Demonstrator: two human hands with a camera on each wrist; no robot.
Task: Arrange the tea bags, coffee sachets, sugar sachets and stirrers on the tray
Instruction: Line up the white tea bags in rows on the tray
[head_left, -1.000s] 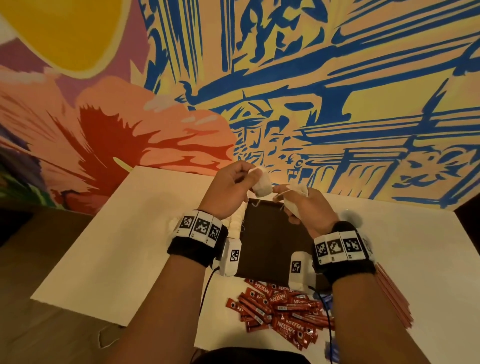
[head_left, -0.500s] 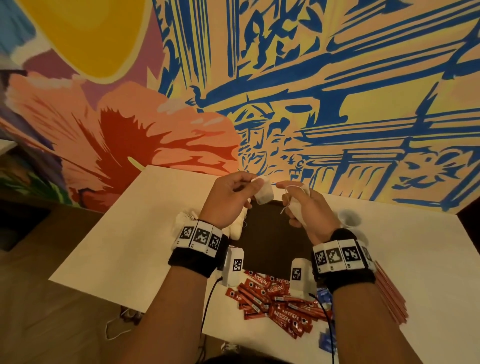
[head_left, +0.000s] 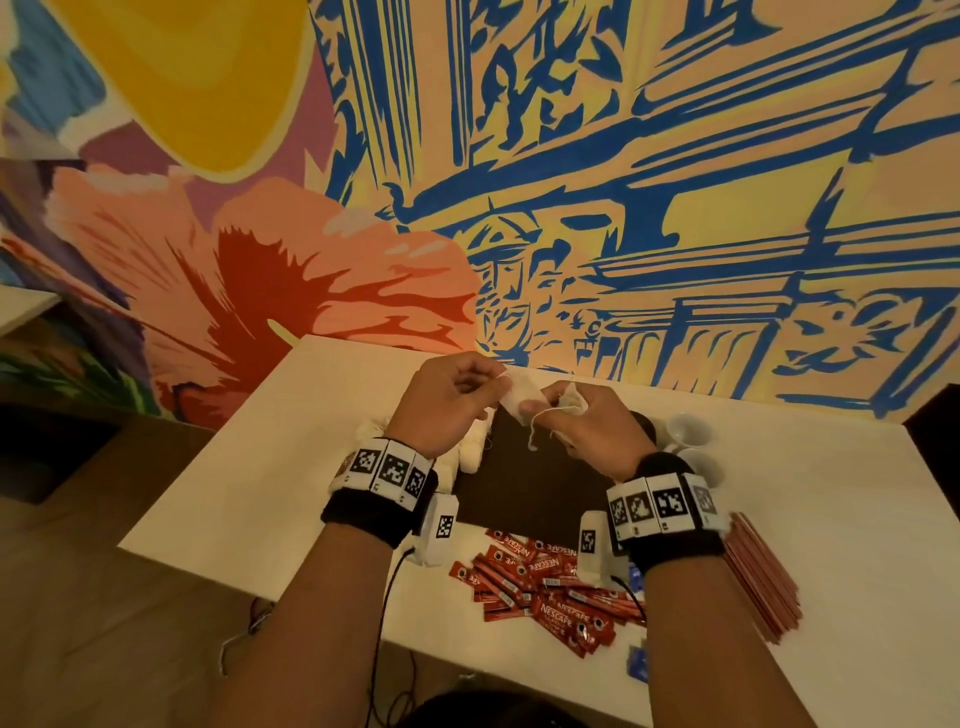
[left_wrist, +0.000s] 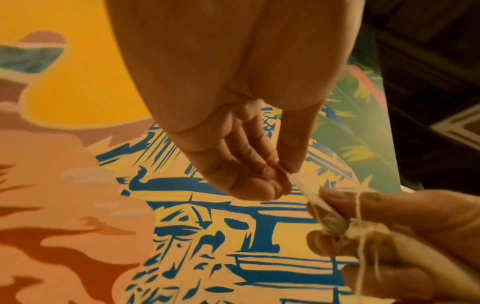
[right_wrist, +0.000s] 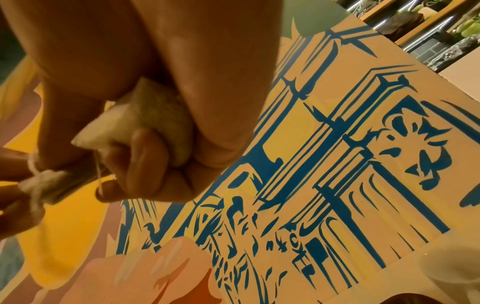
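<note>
- Left hand (head_left: 451, 399): raised above the tray (head_left: 524, 488), fingers curled; thumb and fingertips (left_wrist: 281, 186) pinched the corner of a white tea bag (head_left: 519, 402). In the left wrist view only that thin edge sat between the fingers.
- Tea bag: stretched between the two hands, its thread (head_left: 537, 434) hanging in a loose loop below the right hand.
- Right hand (head_left: 592, 434): fist closed around a second tea bag (right_wrist: 155, 121) in the palm, while the thumb and forefinger gripped the bunched end and tangled thread (right_wrist: 36, 183) of the first.
- Below the left wrist: a pile of white tea bags (head_left: 467, 457) beside the tray's left edge.
- Below and between the wrists: red coffee sachets (head_left: 545, 587) heaped on the table (head_left: 249, 488).
- Beside the right wrist: red stirrers (head_left: 761, 577) in a bundle; white cups (head_left: 685, 431) just beyond the right hand.
- Versus 0.5 s earlier: the hands stayed raised and close together; the thread loop now hung lower under the right hand; the grips looked the same.
</note>
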